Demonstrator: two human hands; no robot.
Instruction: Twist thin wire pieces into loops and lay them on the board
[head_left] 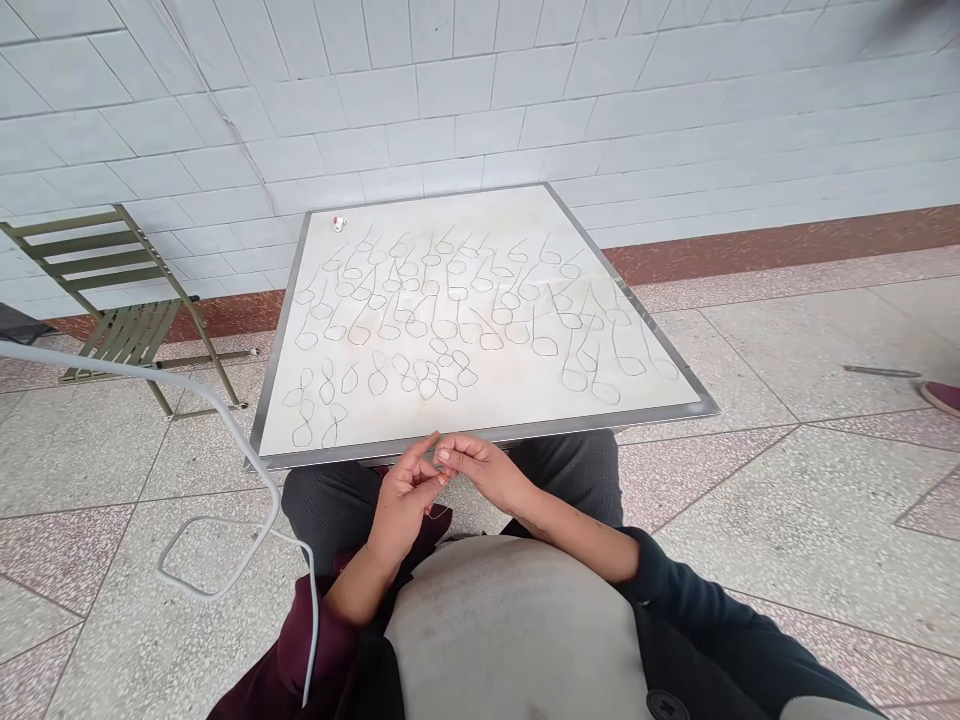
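A thin wire [438, 517] is held between the narrowly pinched thumbs and fingers of the left hand [403, 495] and the right hand [486, 472], which meet in front of the framed white tabletop [517, 395], a stretch of it curving below the fingertips and the exact grip too small to tell. Just beyond the fingers lie figure-eight and petal-shaped wire pieces [427, 378], and farther past them rows of single-loop wires [545, 351] with straight tails. Well to the left of the fingers stands a slatted folding chair [129, 331], with a looped white cable [276, 495] nearer to the left hand
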